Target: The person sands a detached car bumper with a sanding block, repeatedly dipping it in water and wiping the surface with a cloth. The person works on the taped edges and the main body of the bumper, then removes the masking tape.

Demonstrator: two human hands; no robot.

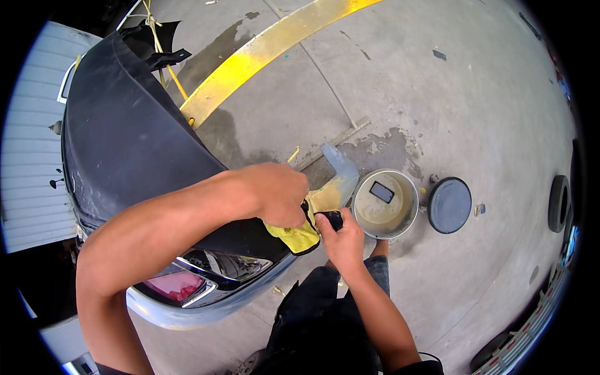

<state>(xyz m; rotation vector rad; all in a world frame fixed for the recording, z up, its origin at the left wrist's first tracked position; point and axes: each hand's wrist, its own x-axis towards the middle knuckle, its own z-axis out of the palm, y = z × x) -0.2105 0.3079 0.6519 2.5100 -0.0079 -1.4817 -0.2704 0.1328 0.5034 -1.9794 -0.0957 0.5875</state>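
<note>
My left hand [284, 192] is closed on a yellow cloth [299, 239] with a dark edge, at the rear corner of a dark car [134, 128]. Close by on the right, my right hand [345, 240] pinches a small black piece [330, 219], thumb on top; its exact kind I cannot make out. The two hands nearly meet. Beneath the cloth, the car's tail light [178, 285] sits above a grey-blue, sanded-looking bumper [187, 312]. Part of a curved grey and tan panel [340, 178] shows just beyond my hands.
A metal bucket [409, 215] stands right of my hands, with a dark-rimmed rectangle [382, 192] inside. Beside it is a round dark lid or disc [450, 205]. A long curved yellow and grey strip [250, 59] extends from the car. Wet patches mark the concrete; a tyre [558, 203] lies far right.
</note>
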